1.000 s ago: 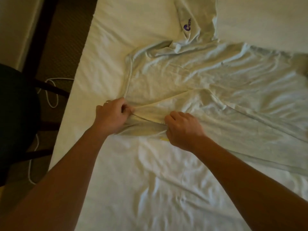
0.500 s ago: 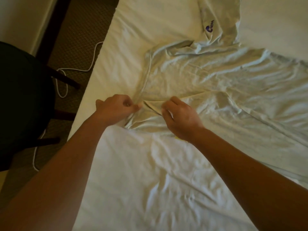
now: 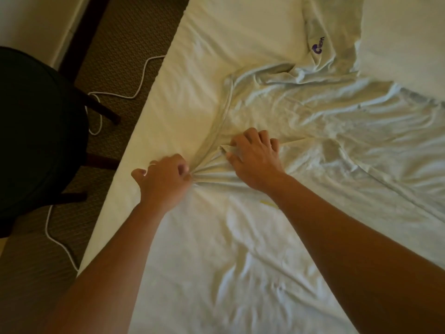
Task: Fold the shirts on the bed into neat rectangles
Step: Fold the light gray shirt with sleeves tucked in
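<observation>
A pale, wrinkled shirt (image 3: 301, 112) lies spread across the white bed sheet (image 3: 216, 261), its collar end near the bed's left side. One sleeve with a purple logo (image 3: 319, 45) stretches toward the top. My left hand (image 3: 163, 179) pinches a bunched corner of the shirt's shoulder near the collar, and the fabric fans out from its fingers. Just to the right, my right hand (image 3: 255, 157) presses on the shirt at the collar, fingers curled over a small fold of cloth.
The bed's left edge (image 3: 134, 150) runs diagonally; beyond it lies brown carpet with a white cable (image 3: 142, 83). A dark chair (image 3: 36, 131) stands on the floor at the left. A white wall and dark baseboard are at the top left.
My left hand has pulled the shirt's corner left toward the bed edge, stretching the cloth. My right hand has shifted up and flattened on the collar area. The camera view has moved left.
</observation>
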Tool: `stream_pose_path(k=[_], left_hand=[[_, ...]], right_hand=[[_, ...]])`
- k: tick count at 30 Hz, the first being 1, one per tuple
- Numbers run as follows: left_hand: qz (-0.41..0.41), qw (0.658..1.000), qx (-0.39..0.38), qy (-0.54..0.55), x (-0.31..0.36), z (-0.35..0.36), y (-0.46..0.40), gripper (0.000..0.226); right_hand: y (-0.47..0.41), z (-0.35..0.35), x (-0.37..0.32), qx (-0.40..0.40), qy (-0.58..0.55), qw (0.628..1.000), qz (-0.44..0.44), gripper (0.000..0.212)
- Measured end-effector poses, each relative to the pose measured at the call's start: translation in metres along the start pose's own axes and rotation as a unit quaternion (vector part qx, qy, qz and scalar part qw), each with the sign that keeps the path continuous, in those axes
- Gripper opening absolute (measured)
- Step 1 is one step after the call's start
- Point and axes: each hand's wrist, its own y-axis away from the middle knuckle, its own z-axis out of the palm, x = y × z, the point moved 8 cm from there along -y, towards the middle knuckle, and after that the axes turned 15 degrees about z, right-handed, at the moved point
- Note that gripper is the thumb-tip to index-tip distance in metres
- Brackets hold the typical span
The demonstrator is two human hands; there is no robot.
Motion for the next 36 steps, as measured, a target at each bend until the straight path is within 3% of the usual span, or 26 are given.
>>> stream_pose_path(k=[2, 4, 6, 8, 11, 14, 19, 23, 26, 36], left_hand=[[0.043, 0.994, 0.087, -0.058, 0.025, -0.011, 0.002, 0.018], [0.167, 0.974, 0.137, -0.073, 0.07, -0.009, 0.009, 0.036], [0.305, 0.944, 0.078, -0.101, 0.118, 0.019, 0.017, 0.056], [0.374, 0.914, -0.027, -0.151, 0.145, 0.056, 0.024, 0.074], [0.346, 0.912, -0.105, -0.195, 0.151, 0.088, 0.026, 0.084], [0.306, 0.922, -0.067, -0.227, 0.163, 0.091, 0.034, 0.089], [0.39, 0.884, -0.054, -0.252, 0.196, 0.108, 0.035, 0.096], [0.41, 0.861, -0.047, -0.298, 0.195, 0.121, 0.024, 0.071], [0.442, 0.843, -0.021, -0.306, 0.193, 0.123, 0.022, 0.065], [0.49, 0.814, -0.035, -0.309, 0.193, 0.116, 0.036, 0.068]], right_hand=[[0.023, -0.008, 0.004, 0.036, -0.028, 0.999, -0.017, 0.042], [0.049, -0.009, 0.019, 0.047, -0.016, 0.998, -0.035, 0.045], [0.071, 0.0, 0.05, 0.015, 0.024, 0.999, -0.031, 0.051], [0.09, 0.011, 0.09, -0.03, 0.065, 0.997, -0.015, 0.058], [0.119, 0.013, 0.151, -0.047, 0.088, 0.995, 0.015, 0.059], [0.147, 0.002, 0.21, -0.035, 0.104, 0.992, 0.057, 0.06], [0.186, -0.017, 0.303, -0.002, 0.123, 0.984, 0.127, 0.065], [0.209, -0.031, 0.372, 0.018, 0.157, 0.967, 0.199, 0.073], [0.224, -0.037, 0.42, 0.018, 0.153, 0.957, 0.247, 0.064], [0.255, -0.029, 0.452, 0.029, 0.112, 0.963, 0.245, 0.051]])
